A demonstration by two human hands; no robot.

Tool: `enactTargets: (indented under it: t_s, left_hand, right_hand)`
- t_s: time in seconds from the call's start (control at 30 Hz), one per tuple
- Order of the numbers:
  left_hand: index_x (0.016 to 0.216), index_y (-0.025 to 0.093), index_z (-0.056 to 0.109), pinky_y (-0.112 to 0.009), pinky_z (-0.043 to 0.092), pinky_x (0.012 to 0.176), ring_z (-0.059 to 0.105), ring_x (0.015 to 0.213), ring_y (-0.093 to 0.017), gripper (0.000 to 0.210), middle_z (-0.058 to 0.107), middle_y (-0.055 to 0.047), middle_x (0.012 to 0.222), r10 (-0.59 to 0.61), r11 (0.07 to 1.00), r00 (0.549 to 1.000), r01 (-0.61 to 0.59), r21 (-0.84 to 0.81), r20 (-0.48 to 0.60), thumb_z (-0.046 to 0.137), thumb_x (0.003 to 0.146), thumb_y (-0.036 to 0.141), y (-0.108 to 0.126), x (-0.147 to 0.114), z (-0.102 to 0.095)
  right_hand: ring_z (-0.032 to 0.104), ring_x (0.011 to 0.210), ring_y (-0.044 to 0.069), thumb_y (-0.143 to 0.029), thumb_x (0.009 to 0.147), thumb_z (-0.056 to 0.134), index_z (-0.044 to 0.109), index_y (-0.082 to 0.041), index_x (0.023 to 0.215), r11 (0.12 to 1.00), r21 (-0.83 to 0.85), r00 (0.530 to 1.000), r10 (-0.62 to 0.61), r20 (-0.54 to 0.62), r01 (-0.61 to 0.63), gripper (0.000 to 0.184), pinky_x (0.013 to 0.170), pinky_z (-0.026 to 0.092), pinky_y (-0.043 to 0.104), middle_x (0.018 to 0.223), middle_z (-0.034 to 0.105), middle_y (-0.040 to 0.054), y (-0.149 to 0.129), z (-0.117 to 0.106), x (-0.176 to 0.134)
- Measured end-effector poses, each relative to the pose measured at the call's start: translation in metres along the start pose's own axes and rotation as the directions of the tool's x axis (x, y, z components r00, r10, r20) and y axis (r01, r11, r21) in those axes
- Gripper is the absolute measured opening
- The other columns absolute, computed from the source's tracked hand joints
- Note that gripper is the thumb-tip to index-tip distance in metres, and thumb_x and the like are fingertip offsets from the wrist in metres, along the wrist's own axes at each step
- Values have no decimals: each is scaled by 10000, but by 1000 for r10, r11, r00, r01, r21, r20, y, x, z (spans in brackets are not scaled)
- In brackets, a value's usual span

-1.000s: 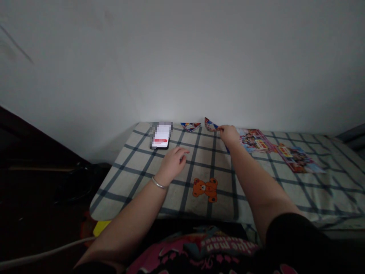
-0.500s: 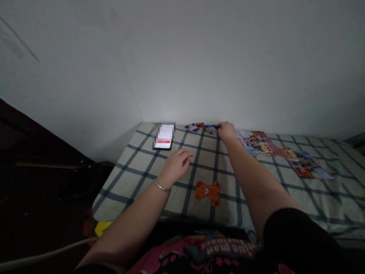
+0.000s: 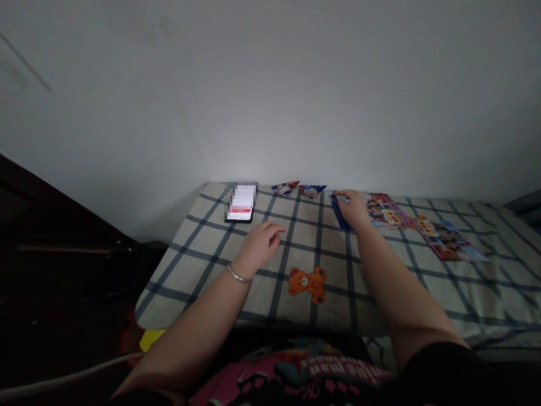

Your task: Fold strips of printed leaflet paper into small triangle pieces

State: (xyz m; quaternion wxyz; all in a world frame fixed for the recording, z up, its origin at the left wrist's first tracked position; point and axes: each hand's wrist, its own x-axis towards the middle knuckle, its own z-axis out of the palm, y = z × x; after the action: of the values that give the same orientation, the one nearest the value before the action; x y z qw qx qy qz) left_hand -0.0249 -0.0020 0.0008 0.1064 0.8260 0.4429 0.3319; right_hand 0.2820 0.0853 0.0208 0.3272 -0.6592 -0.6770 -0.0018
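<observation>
My left hand, with a silver bangle at the wrist, rests on the checked cloth, fingers loosely bent and nothing in them. It lies just below a phone with a lit, partly blurred screen. My right hand is closed over the upper part of a flat dark blue item, perhaps a packet or booklet; its fingers cover much of it. Left of that hand, two small crumpled printed wrappers lie against the wall. Beside it on the right is a colourful printed sheet.
A second printed sheet lies farther right. An orange teddy bear print marks the cloth in front of me. The wall rises behind the table. Below the left edge are a yellow object and a pale cable.
My right hand has moved right, away from the small wrappers, and now lies on the dark blue item, which has come into sight. My left hand has stayed in place.
</observation>
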Motion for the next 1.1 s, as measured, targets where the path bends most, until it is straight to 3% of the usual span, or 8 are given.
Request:
enactTargets:
  t_s: [0.13,0.23,0.37,0.47,0.77,0.97,1.1]
  left_hand:
    - [1006,202,648,-337,512,860,623,949,-184,247,655,-37,1016,6,1000,1000,-6,-5,2,490,858,84,0,0,0]
    - [1005,203,649,-338,514,857,624,943,-186,247,656,-40,1010,8,1000,1000,-8,-2,8,495,854,82,1,0,0]
    - [1010,210,649,-337,515,861,625,951,-185,249,661,-37,1019,2,1000,1000,-2,1,8,497,857,85,1,0,0]
    - [1004,209,649,-335,515,867,626,956,-183,247,663,-35,1019,5,1000,1000,-5,2,5,499,855,82,0,0,1]
    - [1002,209,653,-342,521,856,629,951,-187,239,665,-37,1010,18,1000,1000,-19,5,19,493,864,97,0,-1,0]
    - [997,216,658,-337,519,874,629,959,-182,248,662,-34,1014,20,1000,999,-20,-7,30,484,867,96,-1,-1,0]
    - [974,211,664,-335,519,880,630,959,-180,242,663,-34,1010,27,1000,999,-27,-10,45,488,861,90,0,-1,-1]
  right_hand:
    - [537,1133,266,-281,817,530,706,-180,1046,982,-177,992,-42,120,63,307,1023,371,407,1164,635,117,16,-19,-29]
    - [523,1154,286,-331,807,587,663,-165,1118,952,-298,975,-3,224,72,361,1013,379,412,1189,623,134,20,-26,-50]
    - [531,1139,301,-350,824,585,512,-127,1312,915,-403,983,93,155,-23,541,954,418,419,1275,579,168,18,-24,-71]
    - [550,1108,308,-374,855,557,507,-139,1315,897,-439,983,121,138,-49,519,922,429,425,1257,598,160,17,-22,-79]
    - [627,983,263,-347,897,502,673,-208,1108,908,-419,985,75,156,-3,305,837,457,373,1075,704,98,17,-31,-78]
    - [664,805,270,-355,936,418,714,-195,1005,842,-525,976,200,83,-128,343,691,451,363,939,714,145,4,-34,-81]
    - [658,803,273,-362,923,452,709,-180,955,813,-573,984,168,54,-107,317,705,432,363,892,708,153,-4,-32,-82]
